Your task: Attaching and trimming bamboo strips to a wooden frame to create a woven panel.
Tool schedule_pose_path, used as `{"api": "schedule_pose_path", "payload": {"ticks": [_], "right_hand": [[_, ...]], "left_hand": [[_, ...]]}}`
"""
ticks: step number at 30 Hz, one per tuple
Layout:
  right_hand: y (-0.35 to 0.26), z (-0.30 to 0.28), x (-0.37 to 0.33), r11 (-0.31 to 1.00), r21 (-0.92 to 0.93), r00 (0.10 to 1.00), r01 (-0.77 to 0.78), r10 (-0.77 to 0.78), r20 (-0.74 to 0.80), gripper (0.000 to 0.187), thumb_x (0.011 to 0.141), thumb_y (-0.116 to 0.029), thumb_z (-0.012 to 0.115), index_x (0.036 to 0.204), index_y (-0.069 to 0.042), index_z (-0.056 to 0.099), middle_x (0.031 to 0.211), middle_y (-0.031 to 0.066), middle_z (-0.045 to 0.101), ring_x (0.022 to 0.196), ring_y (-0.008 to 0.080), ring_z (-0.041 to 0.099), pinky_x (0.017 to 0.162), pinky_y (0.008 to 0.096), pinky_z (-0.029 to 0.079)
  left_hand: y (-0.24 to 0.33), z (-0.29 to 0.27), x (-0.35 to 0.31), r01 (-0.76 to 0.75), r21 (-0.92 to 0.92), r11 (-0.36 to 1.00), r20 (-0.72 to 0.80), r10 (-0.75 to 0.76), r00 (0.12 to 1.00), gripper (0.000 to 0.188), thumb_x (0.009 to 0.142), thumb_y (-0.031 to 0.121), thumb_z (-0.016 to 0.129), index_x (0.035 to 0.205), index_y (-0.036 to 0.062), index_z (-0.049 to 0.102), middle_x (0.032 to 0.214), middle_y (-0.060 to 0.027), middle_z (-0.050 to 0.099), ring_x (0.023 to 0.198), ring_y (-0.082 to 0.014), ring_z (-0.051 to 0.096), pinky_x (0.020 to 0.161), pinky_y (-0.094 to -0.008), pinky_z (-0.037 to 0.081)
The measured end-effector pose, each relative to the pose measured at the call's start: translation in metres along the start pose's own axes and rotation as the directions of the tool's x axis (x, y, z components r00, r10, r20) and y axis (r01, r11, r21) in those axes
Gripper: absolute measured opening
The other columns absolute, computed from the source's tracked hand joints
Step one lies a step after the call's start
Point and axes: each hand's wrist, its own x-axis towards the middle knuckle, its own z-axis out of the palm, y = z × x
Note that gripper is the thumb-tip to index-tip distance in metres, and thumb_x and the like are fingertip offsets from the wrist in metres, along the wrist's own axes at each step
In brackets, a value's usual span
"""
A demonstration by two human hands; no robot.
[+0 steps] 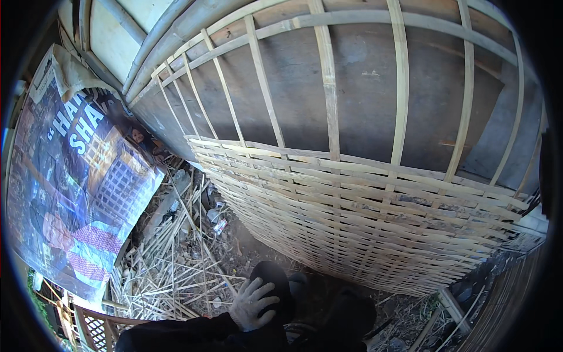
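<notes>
My left hand (253,304), in a pale work glove, rests on my dark-clothed knee (272,278) at the bottom of the view. Its fingers are spread and nothing is in them. The dark sleeve of that arm comes in from the lower left. My right hand does not show. Ahead of me leans a large bamboo panel (352,217). Its lower part is closely woven from flat strips, while bare upright strips (328,88) rise above the weave to a curved cross strip (281,26). The left hand is apart from the panel.
Behind the panel stands a dark board (363,76). A printed banner (82,193) hangs at the left. Loose bamboo slivers (170,276) and litter cover the ground below it. A wooden lattice (97,331) is at the lower left, and a wooden post (454,311) at the lower right.
</notes>
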Motion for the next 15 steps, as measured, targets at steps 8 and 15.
{"api": "schedule_pose_path", "payload": {"ticks": [8,15], "right_hand": [[0.067,-0.046,-0.066,0.951,0.278,0.962,0.131,-0.054,-0.269,0.073,0.101,-0.039,0.064,0.160,-0.004,0.040,0.112,0.0319,0.074,0.107,0.0482,0.073,0.092,0.0577,0.056],[0.048,-0.121,-0.152,0.762,0.292,0.597,0.579,-0.152,-0.787,0.051,0.112,-0.030,0.050,0.151,0.002,0.046,0.103,0.0324,0.073,0.095,0.0526,0.071,0.079,0.0547,0.055]], "left_hand": [[-0.066,-0.107,0.152,-0.162,0.070,0.984,-0.668,0.167,0.725,0.043,0.089,0.008,0.073,0.132,0.0041,0.068,0.139,-0.0204,0.066,0.137,-0.0426,0.058,0.117,-0.0525,0.045],[-0.058,-0.277,0.310,-0.276,0.210,0.938,-0.921,0.285,0.267,0.042,0.096,0.023,0.073,0.134,0.0079,0.066,0.136,-0.0161,0.067,0.135,-0.0391,0.058,0.117,-0.0518,0.043]]}}
